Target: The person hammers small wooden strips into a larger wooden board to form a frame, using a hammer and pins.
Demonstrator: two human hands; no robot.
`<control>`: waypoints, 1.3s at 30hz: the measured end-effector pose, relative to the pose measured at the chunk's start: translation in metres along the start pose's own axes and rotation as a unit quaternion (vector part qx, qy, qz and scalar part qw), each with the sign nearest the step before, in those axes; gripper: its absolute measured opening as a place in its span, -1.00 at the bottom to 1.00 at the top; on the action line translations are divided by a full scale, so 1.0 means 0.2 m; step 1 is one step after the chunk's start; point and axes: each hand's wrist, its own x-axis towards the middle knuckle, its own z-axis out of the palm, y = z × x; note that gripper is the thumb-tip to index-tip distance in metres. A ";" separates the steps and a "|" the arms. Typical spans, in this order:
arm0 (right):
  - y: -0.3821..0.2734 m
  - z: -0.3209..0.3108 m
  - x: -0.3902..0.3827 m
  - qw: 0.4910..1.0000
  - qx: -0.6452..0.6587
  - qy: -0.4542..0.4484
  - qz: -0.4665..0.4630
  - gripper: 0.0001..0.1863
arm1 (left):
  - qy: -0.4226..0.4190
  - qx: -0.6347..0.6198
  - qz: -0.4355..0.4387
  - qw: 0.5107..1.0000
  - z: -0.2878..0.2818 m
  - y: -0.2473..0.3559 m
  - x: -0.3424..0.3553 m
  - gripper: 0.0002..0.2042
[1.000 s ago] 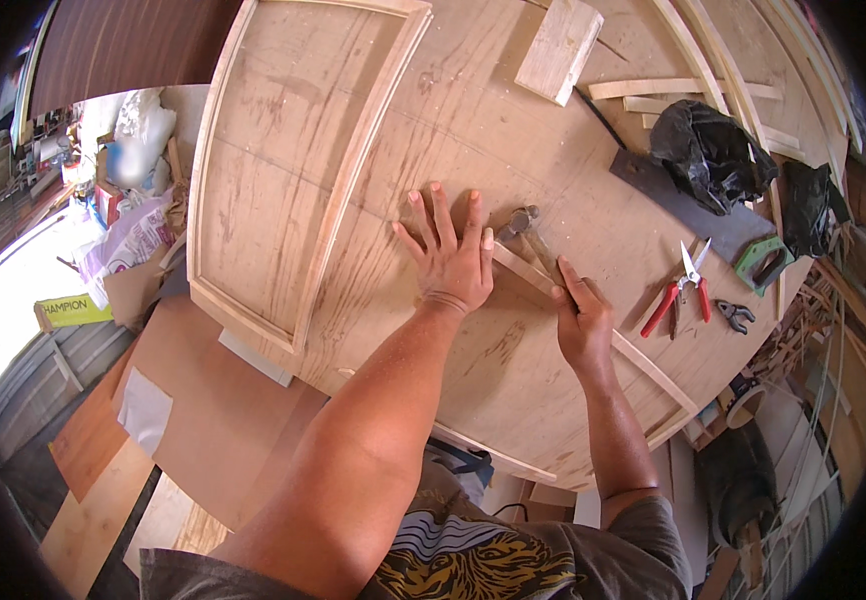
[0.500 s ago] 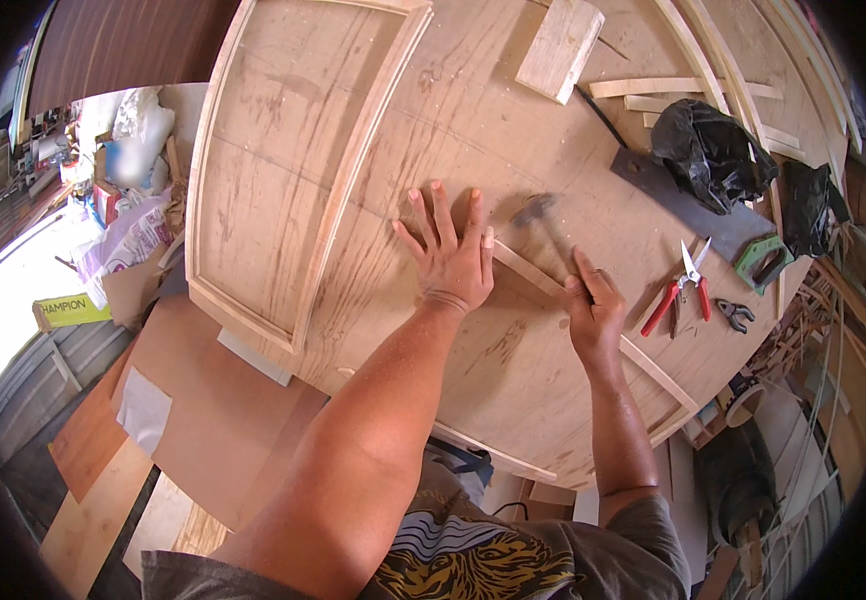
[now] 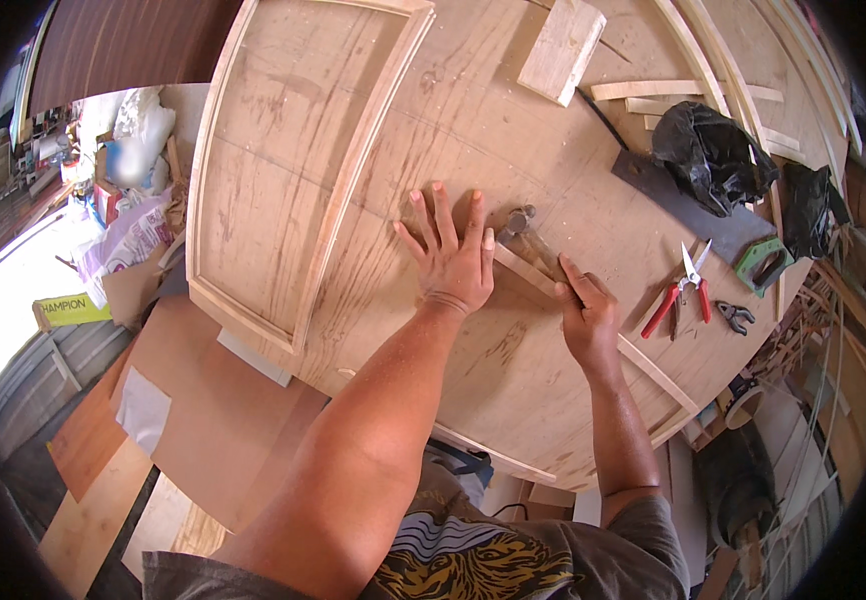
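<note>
My left hand (image 3: 450,258) lies flat on the plywood panel (image 3: 473,150), fingers spread. It sits at the far end of a thin wooden strip (image 3: 661,374) that runs toward the panel's right edge. In my right hand (image 3: 589,310) is the handle of a hammer (image 3: 519,221). The hammer's head is down near the strip, just right of my left fingertips. Whether it touches the strip or a nail I cannot make out. Part of the strip is hidden under my right hand.
A wooden frame (image 3: 338,210) borders the panel's left part. A wood block (image 3: 562,50) lies at the back. To the right are red-handled snips (image 3: 688,290), pliers (image 3: 734,316), a green-handled saw (image 3: 761,262), a black plastic bag (image 3: 713,155) and loose wood strips (image 3: 653,88).
The hammer's head has come down closer to the strip and toward my left hand. My right hand has shifted slightly left and nearer. My left hand has stayed put.
</note>
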 end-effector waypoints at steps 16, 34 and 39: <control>0.03 0.02 0.02 0.997 0.054 0.049 0.031 -0.62 | -0.003 -0.009 -0.005 1.000 -0.01 0.00 0.00 -0.41; -0.01 0.02 0.00 0.995 0.067 0.043 0.068 -0.62 | -0.011 0.005 -0.009 1.000 -0.02 0.01 0.00 -0.42; -0.03 0.00 0.02 1.000 0.002 0.004 -0.008 -0.61 | -0.007 -0.004 -0.011 1.000 -0.01 0.00 0.00 -0.42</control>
